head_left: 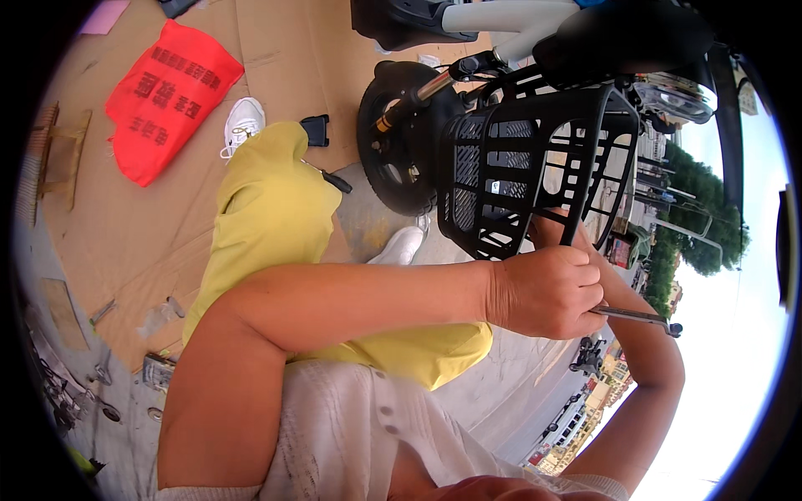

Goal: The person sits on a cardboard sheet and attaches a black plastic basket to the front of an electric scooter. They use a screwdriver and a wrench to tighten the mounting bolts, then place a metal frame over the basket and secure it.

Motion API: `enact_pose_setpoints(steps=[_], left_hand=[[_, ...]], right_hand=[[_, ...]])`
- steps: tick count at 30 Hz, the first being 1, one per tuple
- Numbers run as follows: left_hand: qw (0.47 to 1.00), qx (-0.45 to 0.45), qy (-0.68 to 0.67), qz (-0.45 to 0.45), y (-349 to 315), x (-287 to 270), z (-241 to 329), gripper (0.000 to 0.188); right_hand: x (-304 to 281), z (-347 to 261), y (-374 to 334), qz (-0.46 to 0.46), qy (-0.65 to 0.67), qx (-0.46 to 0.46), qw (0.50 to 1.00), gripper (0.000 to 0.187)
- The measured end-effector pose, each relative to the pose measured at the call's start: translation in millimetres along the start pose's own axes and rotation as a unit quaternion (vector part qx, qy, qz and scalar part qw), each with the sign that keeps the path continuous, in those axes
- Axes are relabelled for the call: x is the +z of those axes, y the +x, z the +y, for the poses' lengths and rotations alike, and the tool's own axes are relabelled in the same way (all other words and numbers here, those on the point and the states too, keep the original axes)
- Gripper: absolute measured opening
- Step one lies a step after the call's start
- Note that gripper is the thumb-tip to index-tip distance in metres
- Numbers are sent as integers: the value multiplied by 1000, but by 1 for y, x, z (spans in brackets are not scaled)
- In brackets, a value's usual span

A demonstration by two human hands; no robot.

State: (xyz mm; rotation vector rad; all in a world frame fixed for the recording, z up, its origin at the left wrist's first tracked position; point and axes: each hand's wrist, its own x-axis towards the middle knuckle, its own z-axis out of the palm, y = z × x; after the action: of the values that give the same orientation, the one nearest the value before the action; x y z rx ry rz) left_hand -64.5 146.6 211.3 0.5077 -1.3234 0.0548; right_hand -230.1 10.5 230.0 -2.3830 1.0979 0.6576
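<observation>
My left hand is closed in a fist around a slim metal wrench. The wrench sticks out past my knuckles, and a dark rounded end shows at its tip. Close by is a black slatted basket, mounted at the front of an electric scooter above its wheel. My right hand reaches to the basket from the far side; bars and my left hand hide most of its fingers, so its grip cannot be made out.
Flattened cardboard covers the ground at the left, with a red printed bag on it. A small wooden stool stands at the far left. The scooter's round headlight is beyond the basket. A white van is on the street.
</observation>
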Motion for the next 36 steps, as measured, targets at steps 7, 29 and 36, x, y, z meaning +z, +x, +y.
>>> enact_pose_setpoints(steps=[7, 29, 36], left_hand=[[1000, 3, -7, -9, -1, -3, 2, 11], [999, 34, 8, -22, 0, -2, -6, 7], [1000, 22, -10, -9, 0, -4, 1, 9]], right_hand=[[3, -3, 3, -36, 45, 69, 996, 22], [-20, -22, -1, -39, 93, 172, 980, 13], [6, -14, 6, -8, -45, 71, 996, 16]])
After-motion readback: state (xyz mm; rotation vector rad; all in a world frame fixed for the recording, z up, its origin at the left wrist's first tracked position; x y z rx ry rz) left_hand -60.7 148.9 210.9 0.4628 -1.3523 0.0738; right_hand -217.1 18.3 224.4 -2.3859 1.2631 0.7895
